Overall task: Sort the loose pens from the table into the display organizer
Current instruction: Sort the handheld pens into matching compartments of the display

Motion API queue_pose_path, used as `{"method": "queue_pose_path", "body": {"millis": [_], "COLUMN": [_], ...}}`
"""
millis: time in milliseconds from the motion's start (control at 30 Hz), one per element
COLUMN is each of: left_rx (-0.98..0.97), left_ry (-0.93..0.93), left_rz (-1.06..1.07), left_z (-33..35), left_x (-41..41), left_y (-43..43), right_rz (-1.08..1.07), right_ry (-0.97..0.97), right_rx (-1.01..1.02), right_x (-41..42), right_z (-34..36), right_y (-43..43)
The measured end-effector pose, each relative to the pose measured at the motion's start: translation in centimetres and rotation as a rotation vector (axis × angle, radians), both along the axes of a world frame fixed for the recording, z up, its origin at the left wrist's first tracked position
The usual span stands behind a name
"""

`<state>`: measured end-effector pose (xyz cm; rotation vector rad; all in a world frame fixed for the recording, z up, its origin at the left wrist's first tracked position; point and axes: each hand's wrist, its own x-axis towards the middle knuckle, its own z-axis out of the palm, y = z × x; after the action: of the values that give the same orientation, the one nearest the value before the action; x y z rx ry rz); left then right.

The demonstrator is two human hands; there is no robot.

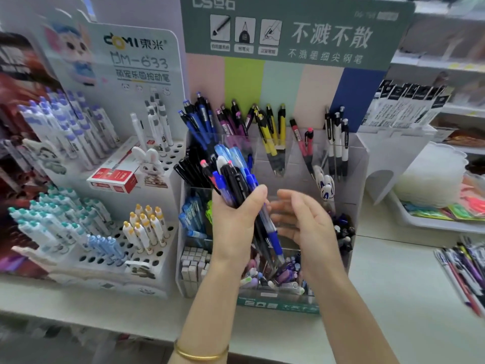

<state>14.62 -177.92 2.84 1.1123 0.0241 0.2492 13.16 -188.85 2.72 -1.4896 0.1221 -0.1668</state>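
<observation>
Clear organizer [359, 164] compartments hold colour-sorted pens; left hand [236, 219] grips pen bundle [236, 177]

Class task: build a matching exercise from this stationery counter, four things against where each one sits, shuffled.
1. bundle of blue and black pens
2. yellow and black pens
3. loose mixed-colour pens
4. red and white box

A. on the white table, far right
B. on the white holed pen stand
C. gripped in the left hand
D. upright in the clear plastic organizer

Pairs: 1-C, 2-D, 3-A, 4-B
</observation>
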Motion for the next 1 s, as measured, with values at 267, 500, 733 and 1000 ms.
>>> {"method": "queue_pose_path", "body": {"millis": [267,500,733,1000], "left_rx": [0.207,0.310,0.417,0.322], "left_ry": [-0.217,-0.198,-0.211,-0.339], "left_rz": [0.003,0.007,-0.013,-0.114], "left_z": [3.5,2.9,1.6,2.7], "left_x": [-0.2,0.1,0.2,1.1], "left_y": [-1.9,-2.1,-1.8,-0.7], "right_rz": [0.022,0.042,0.028,0.002], "right_ry": [0.128,0.124,0.094,0.063], "right_rx": [0.886,0.995,0.983,0.264], "right_x": [-0.6,1.2,1.5,0.7], "right_z": [0.6,2.1,1.6,1.6], "right_y": [3.2,4.1,4.3,2.4]}}
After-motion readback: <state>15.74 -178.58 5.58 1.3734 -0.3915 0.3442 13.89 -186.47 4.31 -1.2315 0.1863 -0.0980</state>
